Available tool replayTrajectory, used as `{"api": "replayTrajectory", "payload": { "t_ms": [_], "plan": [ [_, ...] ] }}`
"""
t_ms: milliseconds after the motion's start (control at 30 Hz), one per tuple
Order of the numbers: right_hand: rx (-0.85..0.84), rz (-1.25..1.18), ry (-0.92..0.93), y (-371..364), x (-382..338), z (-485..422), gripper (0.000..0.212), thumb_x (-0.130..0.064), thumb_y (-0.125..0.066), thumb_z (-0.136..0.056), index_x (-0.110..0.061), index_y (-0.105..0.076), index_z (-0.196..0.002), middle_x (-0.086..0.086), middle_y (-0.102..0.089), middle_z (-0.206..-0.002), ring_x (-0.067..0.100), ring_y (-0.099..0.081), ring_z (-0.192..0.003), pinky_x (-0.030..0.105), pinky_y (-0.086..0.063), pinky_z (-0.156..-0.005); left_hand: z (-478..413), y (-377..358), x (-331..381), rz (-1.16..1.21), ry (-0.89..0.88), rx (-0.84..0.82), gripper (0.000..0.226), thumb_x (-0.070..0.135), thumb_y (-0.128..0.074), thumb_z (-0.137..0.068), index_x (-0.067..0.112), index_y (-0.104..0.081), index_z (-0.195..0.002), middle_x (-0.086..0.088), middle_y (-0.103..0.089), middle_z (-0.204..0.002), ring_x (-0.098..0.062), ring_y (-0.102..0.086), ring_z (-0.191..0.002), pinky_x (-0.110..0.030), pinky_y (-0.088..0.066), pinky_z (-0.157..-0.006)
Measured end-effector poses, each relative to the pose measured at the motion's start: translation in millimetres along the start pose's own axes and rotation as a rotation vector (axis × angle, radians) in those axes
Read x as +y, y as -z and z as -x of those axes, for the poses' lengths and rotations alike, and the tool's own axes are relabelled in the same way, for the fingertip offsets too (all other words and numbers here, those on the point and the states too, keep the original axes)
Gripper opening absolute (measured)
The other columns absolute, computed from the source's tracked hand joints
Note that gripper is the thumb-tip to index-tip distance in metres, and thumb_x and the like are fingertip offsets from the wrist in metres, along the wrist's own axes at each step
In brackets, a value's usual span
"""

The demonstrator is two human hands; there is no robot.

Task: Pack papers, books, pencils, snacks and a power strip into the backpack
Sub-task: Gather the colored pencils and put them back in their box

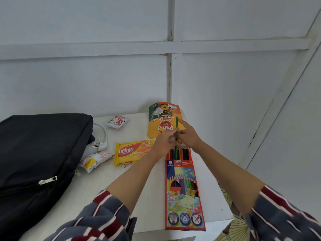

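Observation:
A red box of coloured pencils [184, 193] lies on the white table [149, 197], its far end open with pencil tips showing. My left hand [165, 141] and my right hand [188, 134] meet just above that open end, and both pinch a green pencil [176, 124] that stands nearly upright with its lower end among the other pencils. A black backpack [34, 159] lies at the left. Beside it are a white plug and cable [101, 143] of the power strip, partly hidden by the backpack.
Snacks lie on the table: a yellow Nabati wafer pack [132, 152], an orange Pina biscuit pack [161, 119] against the wall, and two small white packets [118, 121] [95, 160]. A white panelled wall stands behind. The table's right edge drops to a patterned floor [238, 228].

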State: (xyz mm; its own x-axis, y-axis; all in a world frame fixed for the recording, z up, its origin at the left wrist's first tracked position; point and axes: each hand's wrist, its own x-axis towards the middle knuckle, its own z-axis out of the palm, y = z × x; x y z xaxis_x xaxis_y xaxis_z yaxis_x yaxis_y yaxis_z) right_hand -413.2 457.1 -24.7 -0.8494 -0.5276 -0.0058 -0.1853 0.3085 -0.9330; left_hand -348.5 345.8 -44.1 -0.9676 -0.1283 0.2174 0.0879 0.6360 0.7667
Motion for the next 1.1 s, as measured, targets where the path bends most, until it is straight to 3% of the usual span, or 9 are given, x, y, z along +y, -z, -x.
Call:
{"api": "replayTrajectory", "payload": {
  "t_ms": [67, 200, 333, 533, 667, 767, 900, 1000, 1100],
  "plan": [
    [0.001, -0.032, -0.025, -5.0, 2.8, -4.9, 0.066, 0.003, -0.055, -0.089, -0.017, -0.027, -0.145, 0.017, -0.063, -0.116, 0.030, -0.063, -0.100, 0.027, -0.052, -0.071, 3.7, 5.0, -1.3, 0.003, 0.031, -0.053, 0.063, 0.008, -0.062, -0.088, 0.008, -0.033, -0.144, -0.008, -0.047, -0.138, -0.022, -0.043, -0.127, -0.007, -0.030, -0.088],
    [0.011, 0.153, 0.018, -7.1, 11.0, -11.1, 0.067, -0.002, -0.064, -0.085, -0.017, -0.033, -0.142, 0.017, -0.066, -0.108, 0.031, -0.063, -0.100, 0.032, -0.053, -0.078, 14.9, 16.2, -14.2, -0.071, 0.122, -0.150, 0.087, 0.031, -0.076, -0.076, 0.019, -0.027, -0.147, -0.004, -0.033, -0.149, -0.024, -0.026, -0.138, -0.036, -0.027, -0.109],
    [-0.036, 0.414, 0.122, -8.6, 15.2, -8.7, 0.059, -0.017, -0.069, -0.082, -0.016, -0.044, -0.136, 0.015, -0.065, -0.100, 0.025, -0.060, -0.089, 0.019, -0.041, -0.064, 21.6, 25.5, -15.1, -0.368, 0.145, -0.345, 0.102, 0.045, -0.078, -0.069, 0.018, -0.020, -0.149, -0.002, -0.015, -0.156, -0.022, -0.009, -0.143, -0.037, -0.013, -0.115],
    [-0.181, 0.716, 0.206, -6.5, 25.2, 0.7, 0.050, -0.032, -0.064, -0.085, -0.019, -0.051, -0.132, 0.008, -0.046, -0.138, 0.028, -0.040, -0.127, 0.043, -0.035, -0.105, 12.7, 24.8, -18.1, -0.547, 0.167, -0.469, 0.111, 0.060, -0.071, -0.068, 0.016, -0.012, -0.151, -0.003, -0.011, -0.158, -0.023, -0.006, -0.145, -0.049, -0.004, -0.118],
    [-0.397, 0.706, 0.195, 0.9, 24.0, 9.9, 0.036, -0.026, -0.059, -0.089, -0.018, -0.059, -0.125, 0.002, -0.047, -0.140, 0.021, -0.046, -0.124, 0.041, -0.041, -0.102, 11.2, 25.0, -18.8, -0.562, 0.178, -0.492, 0.110, 0.061, -0.069, -0.069, 0.015, -0.012, -0.151, -0.003, -0.010, -0.158, -0.024, -0.007, -0.145, -0.050, -0.003, -0.118],
    [-0.381, 0.561, 0.134, 9.2, 22.0, 16.0, 0.056, -0.029, -0.068, -0.084, -0.022, -0.047, -0.136, 0.002, -0.046, -0.141, 0.020, -0.046, -0.125, 0.041, -0.035, -0.108, 10.9, 25.1, -20.7, -0.547, 0.171, -0.490, 0.111, 0.062, -0.069, -0.068, 0.018, -0.011, -0.151, -0.002, -0.010, -0.158, -0.023, -0.007, -0.145, -0.051, -0.003, -0.117],
    [-0.409, 0.795, 0.082, 10.3, 26.7, 16.3, 0.085, -0.052, -0.066, -0.078, -0.021, -0.027, -0.147, 0.001, -0.021, -0.155, 0.021, -0.021, -0.142, 0.048, -0.004, -0.117, 10.7, 25.4, -21.3, -0.554, 0.183, -0.500, 0.112, 0.064, -0.070, -0.066, 0.019, -0.011, -0.151, -0.002, -0.008, -0.158, -0.024, -0.004, -0.145, -0.051, 0.000, -0.117],
    [-0.342, 0.732, 0.136, 12.0, 20.1, 16.6, 0.070, -0.042, -0.074, -0.074, -0.018, -0.048, -0.134, 0.001, -0.043, -0.144, 0.020, -0.042, -0.129, 0.034, -0.030, -0.109, 10.8, 25.8, -16.3, -0.611, 0.185, -0.500, 0.112, 0.065, -0.067, -0.067, 0.017, -0.011, -0.151, -0.002, -0.007, -0.158, -0.025, -0.003, -0.145, -0.052, 0.005, -0.116],
    [-0.332, 0.682, 0.158, 11.6, 16.3, 17.1, 0.075, -0.036, -0.078, -0.072, -0.017, -0.045, -0.136, 0.003, -0.045, -0.140, 0.022, -0.041, -0.129, 0.033, -0.033, -0.107, 11.6, 25.9, -14.4, -0.622, 0.199, -0.505, 0.112, 0.066, -0.066, -0.068, 0.018, -0.009, -0.151, -0.002, -0.006, -0.159, -0.025, -0.001, -0.146, -0.052, 0.008, -0.116]
  ]
}}
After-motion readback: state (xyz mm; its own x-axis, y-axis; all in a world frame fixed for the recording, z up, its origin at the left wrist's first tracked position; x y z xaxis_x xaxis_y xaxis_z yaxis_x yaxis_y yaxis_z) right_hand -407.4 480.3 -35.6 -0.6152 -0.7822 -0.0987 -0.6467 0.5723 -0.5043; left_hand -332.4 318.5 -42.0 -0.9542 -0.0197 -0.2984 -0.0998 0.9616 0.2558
